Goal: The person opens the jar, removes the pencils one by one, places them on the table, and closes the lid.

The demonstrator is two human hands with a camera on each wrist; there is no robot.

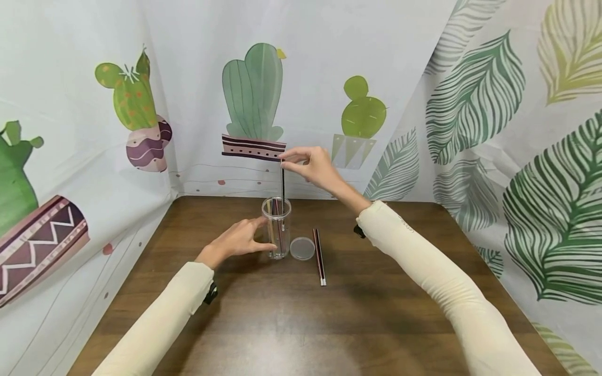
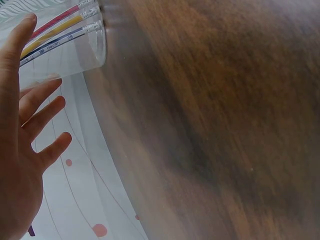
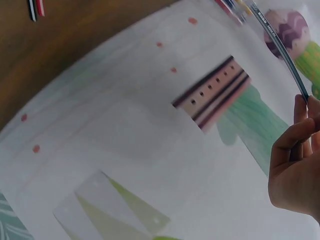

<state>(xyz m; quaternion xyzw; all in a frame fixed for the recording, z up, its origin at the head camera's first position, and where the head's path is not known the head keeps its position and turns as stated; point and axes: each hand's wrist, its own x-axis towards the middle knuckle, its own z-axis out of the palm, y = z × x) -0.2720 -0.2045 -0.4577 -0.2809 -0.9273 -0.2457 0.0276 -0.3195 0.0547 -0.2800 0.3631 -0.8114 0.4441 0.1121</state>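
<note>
r hand [image 1: 312,164] up high, thumb + fingertips pinching a dark pencil [image 1: 282,180] near its top, pencil upright w/ its lower end at the mouth of the clear jar [image 1: 285,241]; other pencils [image 2: 52,34] standing inside; l hand [image 1: 242,237] spread wide abt the jar, thumb one side, fingers t'other, can't tell if touching; clear lid [image 1: 302,248] flat just beside it, loose pair of pencils [image 1: 320,256] on the table [image 1: 376,313]
</note>
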